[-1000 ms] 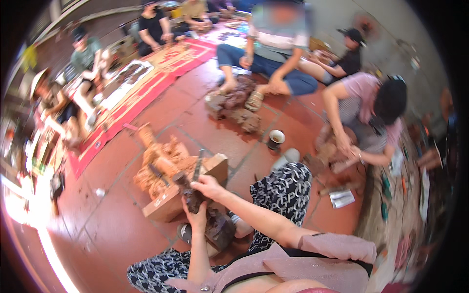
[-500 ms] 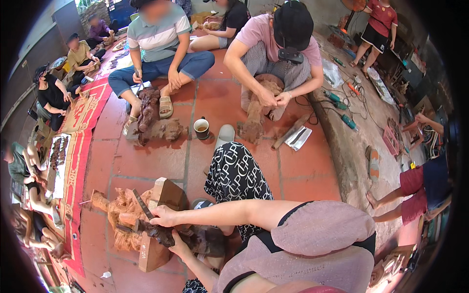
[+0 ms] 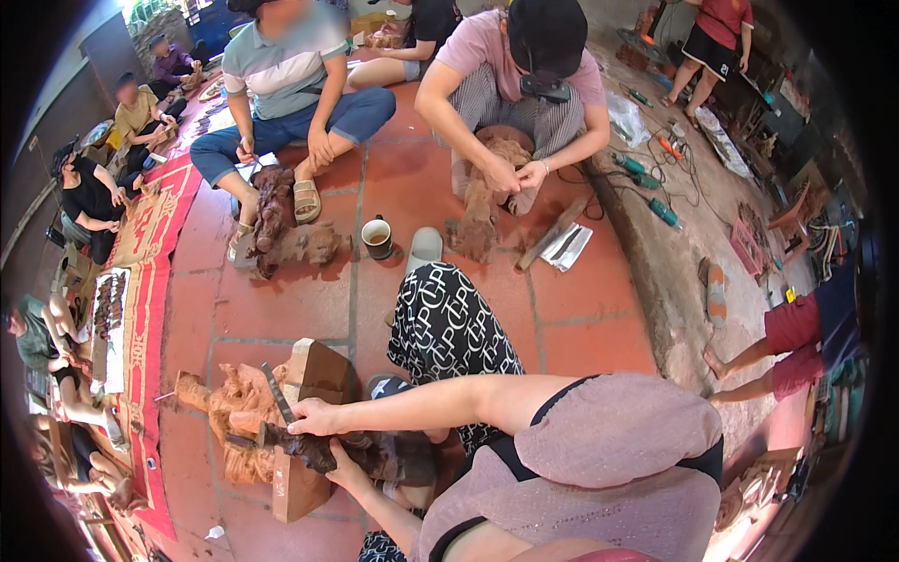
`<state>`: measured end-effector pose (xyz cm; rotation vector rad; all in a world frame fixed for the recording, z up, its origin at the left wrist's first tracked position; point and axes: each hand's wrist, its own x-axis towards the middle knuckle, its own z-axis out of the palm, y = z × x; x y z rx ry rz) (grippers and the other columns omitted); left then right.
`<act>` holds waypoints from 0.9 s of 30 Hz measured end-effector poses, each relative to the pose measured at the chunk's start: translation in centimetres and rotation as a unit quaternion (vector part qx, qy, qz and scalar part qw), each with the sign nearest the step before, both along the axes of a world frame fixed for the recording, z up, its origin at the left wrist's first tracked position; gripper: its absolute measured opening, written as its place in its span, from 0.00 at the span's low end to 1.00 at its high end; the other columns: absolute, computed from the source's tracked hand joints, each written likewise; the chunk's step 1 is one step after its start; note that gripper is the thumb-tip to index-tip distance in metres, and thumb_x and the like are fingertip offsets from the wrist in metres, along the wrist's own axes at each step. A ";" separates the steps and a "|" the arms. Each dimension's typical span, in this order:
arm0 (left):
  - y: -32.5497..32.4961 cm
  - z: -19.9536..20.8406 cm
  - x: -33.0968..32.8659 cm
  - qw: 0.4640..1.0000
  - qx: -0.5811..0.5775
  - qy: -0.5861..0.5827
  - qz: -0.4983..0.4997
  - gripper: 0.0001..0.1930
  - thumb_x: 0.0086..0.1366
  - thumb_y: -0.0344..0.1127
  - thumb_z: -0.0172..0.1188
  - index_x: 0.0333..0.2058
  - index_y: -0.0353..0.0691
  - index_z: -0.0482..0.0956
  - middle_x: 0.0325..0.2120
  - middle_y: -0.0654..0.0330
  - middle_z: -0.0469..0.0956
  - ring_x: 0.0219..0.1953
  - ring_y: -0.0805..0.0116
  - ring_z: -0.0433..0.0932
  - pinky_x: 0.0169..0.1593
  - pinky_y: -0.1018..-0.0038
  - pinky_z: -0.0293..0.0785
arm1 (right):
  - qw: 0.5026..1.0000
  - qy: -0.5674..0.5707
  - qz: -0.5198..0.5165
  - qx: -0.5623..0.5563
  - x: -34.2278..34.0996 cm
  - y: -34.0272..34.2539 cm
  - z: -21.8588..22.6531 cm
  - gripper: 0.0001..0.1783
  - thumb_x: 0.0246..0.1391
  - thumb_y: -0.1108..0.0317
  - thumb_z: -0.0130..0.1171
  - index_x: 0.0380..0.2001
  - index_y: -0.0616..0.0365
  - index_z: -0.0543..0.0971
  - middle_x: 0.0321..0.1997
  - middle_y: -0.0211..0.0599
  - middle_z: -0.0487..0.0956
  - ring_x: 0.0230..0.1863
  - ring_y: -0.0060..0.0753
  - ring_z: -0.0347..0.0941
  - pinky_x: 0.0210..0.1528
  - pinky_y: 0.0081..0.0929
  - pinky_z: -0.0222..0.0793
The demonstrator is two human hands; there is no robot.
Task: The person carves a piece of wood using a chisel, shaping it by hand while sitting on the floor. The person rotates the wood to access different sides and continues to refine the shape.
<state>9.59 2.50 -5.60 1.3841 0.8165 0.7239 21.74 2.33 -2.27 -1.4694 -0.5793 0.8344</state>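
My right hand (image 3: 316,417) is closed on a flat, narrow dark strip (image 3: 277,391), which looks like a file and sticks out past the fingers. Under it, a dark carved wooden piece (image 3: 304,448) lies across a pale wooden block (image 3: 292,492). My left hand (image 3: 346,468) grips the near side of this carving, thumb on top and the other fingers mostly hidden. Beyond the block sits a lighter orange-brown carving (image 3: 234,412) with figure-like shapes. More dark wood (image 3: 389,457) extends beneath my forearms.
A cup of brown drink (image 3: 376,238) stands on the red tiles by a grey shoe (image 3: 425,249). Across from me, two seated people have carvings (image 3: 281,220) between their legs. Green power tools (image 3: 646,178) and cords lie on the raised ledge at right. A red mat (image 3: 154,281) runs along the left.
The whole view has shifted slightly. Both my hands keep nearly the same place on the strip and carving. At far right, another person's outstretched hand is no longer in sight.
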 end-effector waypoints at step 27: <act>1.4 -3.6 -0.6 0.999 0.045 -0.011 0.010 0.28 0.56 0.29 0.57 0.54 0.29 0.58 0.48 0.52 0.66 0.47 0.64 0.67 0.51 0.71 0.63 | 0.998 0.033 0.038 0.021 0.5 0.0 0.2 0.08 0.48 0.65 0.56 0.26 0.60 0.75 0.24 0.26 0.74 0.29 0.18 0.66 0.32 0.24 0.64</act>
